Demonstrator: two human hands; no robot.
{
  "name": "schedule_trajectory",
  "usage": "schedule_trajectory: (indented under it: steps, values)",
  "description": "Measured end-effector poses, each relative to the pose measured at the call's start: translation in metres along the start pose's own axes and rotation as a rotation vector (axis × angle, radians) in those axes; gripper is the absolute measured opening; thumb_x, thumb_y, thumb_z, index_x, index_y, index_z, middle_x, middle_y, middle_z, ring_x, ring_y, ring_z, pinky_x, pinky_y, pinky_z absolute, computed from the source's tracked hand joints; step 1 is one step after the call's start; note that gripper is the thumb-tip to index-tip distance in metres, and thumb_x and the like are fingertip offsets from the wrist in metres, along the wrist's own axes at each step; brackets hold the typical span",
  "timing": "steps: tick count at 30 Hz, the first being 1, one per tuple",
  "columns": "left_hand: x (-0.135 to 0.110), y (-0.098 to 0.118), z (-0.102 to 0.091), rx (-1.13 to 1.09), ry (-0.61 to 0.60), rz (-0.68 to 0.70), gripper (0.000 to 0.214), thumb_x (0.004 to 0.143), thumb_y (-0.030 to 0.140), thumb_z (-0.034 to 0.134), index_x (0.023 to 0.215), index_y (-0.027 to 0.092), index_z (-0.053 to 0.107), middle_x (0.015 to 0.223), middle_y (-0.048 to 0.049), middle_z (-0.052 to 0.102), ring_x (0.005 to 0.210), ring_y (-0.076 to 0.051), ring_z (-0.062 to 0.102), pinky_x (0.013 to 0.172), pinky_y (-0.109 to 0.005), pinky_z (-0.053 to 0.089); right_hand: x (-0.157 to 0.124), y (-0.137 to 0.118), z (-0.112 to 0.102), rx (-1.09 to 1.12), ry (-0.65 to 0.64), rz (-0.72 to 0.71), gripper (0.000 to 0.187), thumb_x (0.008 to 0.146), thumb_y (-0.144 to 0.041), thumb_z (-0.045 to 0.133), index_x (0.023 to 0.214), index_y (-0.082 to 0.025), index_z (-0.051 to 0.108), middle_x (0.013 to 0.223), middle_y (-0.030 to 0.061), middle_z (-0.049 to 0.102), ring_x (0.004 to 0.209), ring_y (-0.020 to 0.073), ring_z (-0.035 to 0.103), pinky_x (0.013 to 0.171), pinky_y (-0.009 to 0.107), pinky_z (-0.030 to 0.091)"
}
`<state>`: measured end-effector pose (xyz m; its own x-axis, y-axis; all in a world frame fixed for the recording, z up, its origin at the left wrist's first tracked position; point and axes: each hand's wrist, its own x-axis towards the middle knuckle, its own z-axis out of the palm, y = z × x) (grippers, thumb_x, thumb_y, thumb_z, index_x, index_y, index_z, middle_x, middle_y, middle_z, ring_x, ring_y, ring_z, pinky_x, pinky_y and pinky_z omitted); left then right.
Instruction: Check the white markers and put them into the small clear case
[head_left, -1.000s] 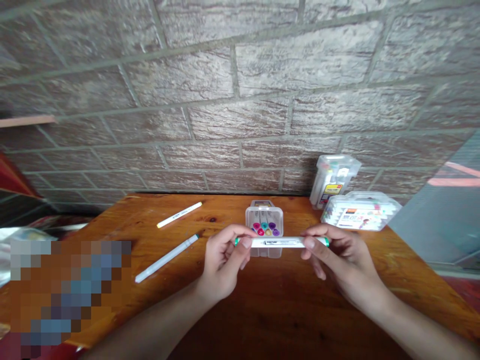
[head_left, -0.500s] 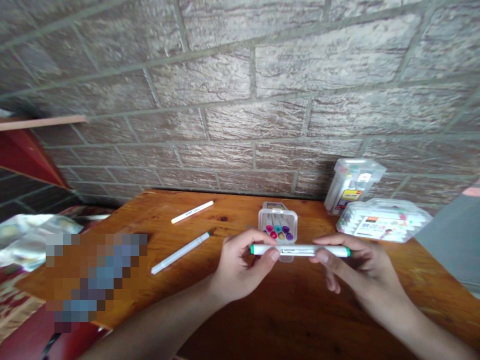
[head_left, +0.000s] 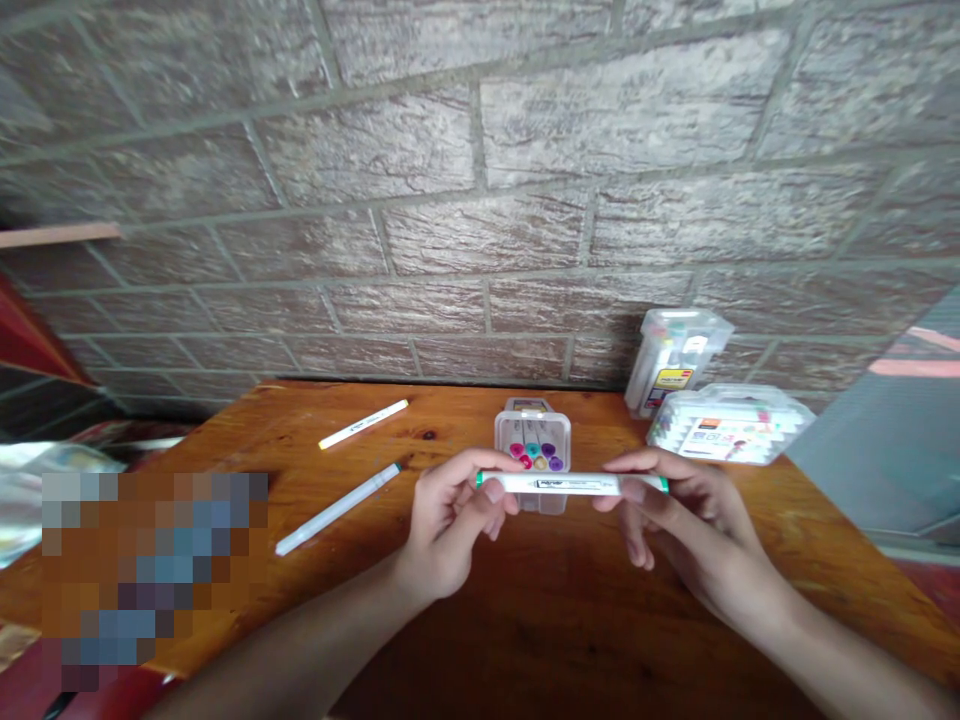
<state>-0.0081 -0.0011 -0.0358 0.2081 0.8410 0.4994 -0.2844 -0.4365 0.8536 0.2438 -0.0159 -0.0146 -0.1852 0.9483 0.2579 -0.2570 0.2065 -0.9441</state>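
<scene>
A white marker (head_left: 559, 485) with green ends lies level between my two hands, its printed label facing me. My left hand (head_left: 454, 520) pinches its left end between thumb and fingers. At the other end, my right hand (head_left: 682, 510) grips it the same way, with the lower fingers curled beneath. Just behind the marker is a small clear plastic case (head_left: 532, 425) containing several markers with pink, teal, yellow and purple ends. The held marker hides part of that case.
On the wooden table (head_left: 442, 420), a yellow-ended marker (head_left: 364, 424) and a grey-white marker (head_left: 337, 510) lie to the left. A tall clear marker box (head_left: 675, 365) and a wide marker case (head_left: 731, 425) stand at the back right. Behind rises a brick wall (head_left: 480, 230). A blurred patch covers the left.
The view has turned slightly right, so everything sits further left. The marker has rolled a little, and my left thumb has shifted toward its left end. Both hands keep hold of it.
</scene>
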Motion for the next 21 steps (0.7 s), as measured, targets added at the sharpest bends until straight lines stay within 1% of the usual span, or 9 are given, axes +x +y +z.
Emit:
schedule_trajectory:
  steps: [5, 9, 14, 18, 21]
  values:
    - [0.0, 0.0, 0.0, -0.018, 0.013, 0.007, 0.021, 0.104, 0.032, 0.064, 0.116, 0.019, 0.077, 0.076, -0.0027, 0.071, 0.051, -0.007, 0.052, 0.05, -0.019, 0.045, -0.001, -0.002, -0.001, 0.007, -0.007, -0.012, 0.018, 0.096, -0.034, 0.079, 0.11, -0.023, 0.08, 0.082, 0.0059, 0.081, 0.045, 0.0094, 0.064, 0.044, 0.018, 0.051]
    - [0.0, 0.003, 0.001, 0.099, 0.025, -0.003, 0.019, 0.103, 0.031, 0.066, 0.115, 0.02, 0.076, 0.075, -0.0021, 0.072, 0.05, -0.007, 0.053, 0.047, -0.018, 0.042, -0.001, -0.003, 0.001, -0.01, 0.001, -0.013, 0.017, 0.095, -0.034, 0.08, 0.109, -0.023, 0.079, 0.082, 0.0058, 0.082, 0.044, 0.0092, 0.063, 0.043, 0.018, 0.051]
    - [0.004, 0.013, 0.009, 0.221, 0.047, 0.069, 0.013, 0.096, 0.022, 0.073, 0.108, 0.019, 0.075, 0.069, 0.0009, 0.069, 0.049, -0.007, 0.052, 0.047, -0.017, 0.042, -0.001, -0.003, 0.002, -0.03, 0.015, -0.01, 0.016, 0.096, -0.034, 0.08, 0.107, -0.023, 0.079, 0.082, 0.0058, 0.082, 0.043, 0.009, 0.062, 0.043, 0.019, 0.051]
    - [0.007, 0.018, 0.013, 0.281, 0.071, 0.114, 0.015, 0.088, 0.013, 0.076, 0.103, 0.017, 0.075, 0.077, -0.0028, 0.075, 0.056, -0.009, 0.059, 0.05, -0.018, 0.044, -0.001, -0.003, 0.001, -0.023, 0.009, -0.021, 0.016, 0.095, -0.034, 0.08, 0.107, -0.022, 0.079, 0.081, 0.0058, 0.082, 0.042, 0.0094, 0.062, 0.041, 0.019, 0.051]
    - [0.007, 0.018, 0.013, 0.288, 0.067, 0.108, 0.014, 0.089, 0.013, 0.075, 0.103, 0.017, 0.075, 0.078, -0.0032, 0.076, 0.054, -0.009, 0.058, 0.05, -0.019, 0.044, -0.001, -0.003, 0.001, -0.031, 0.009, -0.032, 0.016, 0.095, -0.033, 0.08, 0.107, -0.022, 0.079, 0.08, 0.006, 0.082, 0.042, 0.0095, 0.063, 0.041, 0.019, 0.051]
